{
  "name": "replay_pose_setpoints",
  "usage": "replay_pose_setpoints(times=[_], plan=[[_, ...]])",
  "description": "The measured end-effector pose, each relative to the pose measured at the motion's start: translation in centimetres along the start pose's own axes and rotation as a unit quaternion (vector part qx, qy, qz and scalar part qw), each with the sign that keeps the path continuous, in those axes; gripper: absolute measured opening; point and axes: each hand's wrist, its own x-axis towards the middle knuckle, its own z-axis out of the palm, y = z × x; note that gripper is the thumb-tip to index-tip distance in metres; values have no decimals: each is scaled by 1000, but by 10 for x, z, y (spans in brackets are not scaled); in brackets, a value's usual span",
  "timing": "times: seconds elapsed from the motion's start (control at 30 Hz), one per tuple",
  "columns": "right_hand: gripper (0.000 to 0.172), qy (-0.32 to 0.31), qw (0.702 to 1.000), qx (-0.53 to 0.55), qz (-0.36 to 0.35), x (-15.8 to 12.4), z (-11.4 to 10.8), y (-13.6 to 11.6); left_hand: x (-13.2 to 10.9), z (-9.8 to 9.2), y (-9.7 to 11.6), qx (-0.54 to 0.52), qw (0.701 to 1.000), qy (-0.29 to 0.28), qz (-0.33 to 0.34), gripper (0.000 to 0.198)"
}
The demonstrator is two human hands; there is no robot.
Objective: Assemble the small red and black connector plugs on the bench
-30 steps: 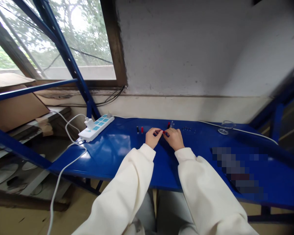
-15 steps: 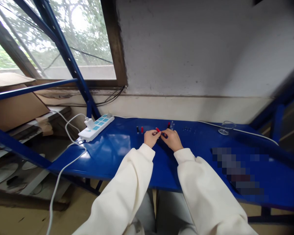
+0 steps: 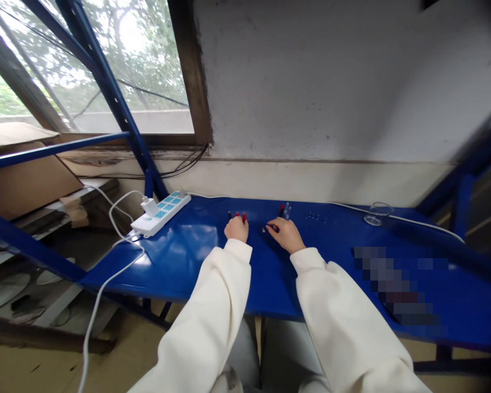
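My left hand (image 3: 236,230) is closed on a small red cylinder (image 3: 244,218), which sticks up from its fingertips at the back of the blue table. Just left of it, partly hidden by my knuckles, stand another red cylinder (image 3: 237,214) and a black cylinder (image 3: 229,215). Thumb and fingers of my right hand (image 3: 286,234) pinch something slim and dark, mostly hidden by the fingers. A tiny pale piece (image 3: 264,230) shows just left of those fingertips; whether it joins what I hold, I cannot tell. Behind this hand stand a red-and-black piece (image 3: 281,209) and clear tubes (image 3: 287,210).
Several tiny clear pieces (image 3: 313,216) lie right of the tubes. Farther right are clear round items (image 3: 377,213) beside a white cable (image 3: 427,225). A white power strip (image 3: 161,213) sits at the table's left end. A blurred-out patch (image 3: 396,289) covers something on the right.
My left hand has moved left, away from my right hand, carrying the red cylinder to beside the other red and black cylinders. My right hand has stayed nearly in place.
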Motion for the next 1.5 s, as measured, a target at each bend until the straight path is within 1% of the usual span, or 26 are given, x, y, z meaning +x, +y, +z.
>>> replay_pose_setpoints(times=[0.2, 0.37, 0.47, 0.6, 0.67, 0.9, 1.03, 1.1, 1.2, 1.3, 1.37, 1.43, 1.5], plan=[[19, -1, 1000, -1, 0, 0, -3, 0, 1, 0, 1, 5, 1000, -2, 0, 24], [20, -29, 999, -32, 16, 0, -7, -2, 0, -2, 3, 3, 1000, -2, 0, 24], [20, -33, 995, -73, 66, 0, -9, 0, 0, -3, 2, 2, 1000, -4, 2, 24], [19, -31, 976, -119, 180, -1, -10, 9, 1, -3, 2, 3, 1000, -6, 2, 24], [19, -30, 966, -129, 220, -1, -11, 14, 1, -2, 2, 4, 1000, -9, 1, 24], [20, -24, 950, -138, 278, -2, -12, 25, 2, 0, 1, 14, 1000, -20, -3, 22], [21, -11, 950, -143, 279, -2, -9, 29, 1, -2, 2, 23, 999, -24, -1, 23], [22, 3, 950, -145, 275, -1, -6, 32, -1, -2, 4, 26, 999, -23, 20, 25], [25, 23, 952, -144, 270, 1, -1, 37, -8, -1, 9, 11, 994, -30, 101, 28], [27, 40, 952, -135, 272, 3, 5, 41, -17, 2, 19, -31, 979, -47, 195, 32], [28, 45, 951, -127, 277, 5, 8, 44, -23, 5, 28, -57, 967, -51, 241, 32], [29, 45, 950, -122, 284, 6, 9, 46, -25, 7, 37, -74, 955, -42, 285, 28], [29, 44, 949, -119, 290, 8, 11, 48, -25, 10, 47, -73, 944, -29, 322, 32]])
